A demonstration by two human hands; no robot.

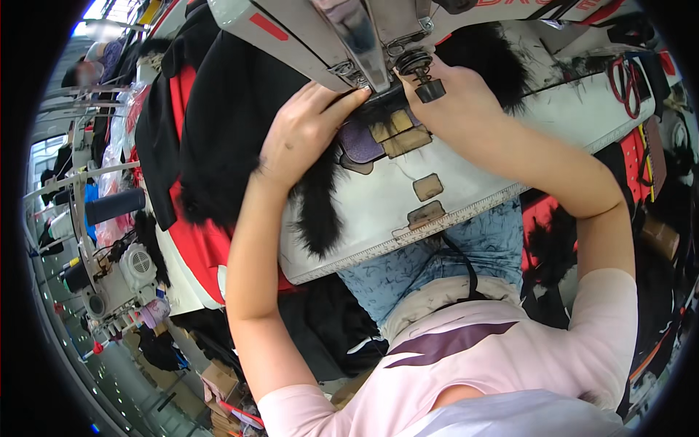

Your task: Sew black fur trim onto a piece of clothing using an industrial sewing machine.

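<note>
A sewing machine (298, 36) stands at the top middle, its head over a white work surface (349, 240). Black cloth with red lining (226, 116) is heaped to its left. My left hand (306, 127) presses the black material beside the needle area, its thumb and fingers closed on the edge. Right of the needle, my right hand (455, 95) grips black fur trim (488, 65); its fingertips are hidden behind the machine's black knob (429, 89). Another strip of black fur (320, 207) hangs below my left wrist. The needle itself is hidden.
A ruler strip (386, 248) runs along the table's near edge. Red-handled scissors (626, 87) lie at the far right. Worn tape patches (427, 187) mark the surface. Another machine's motor (138, 266) stands at left, with cardboard boxes (218, 382) below.
</note>
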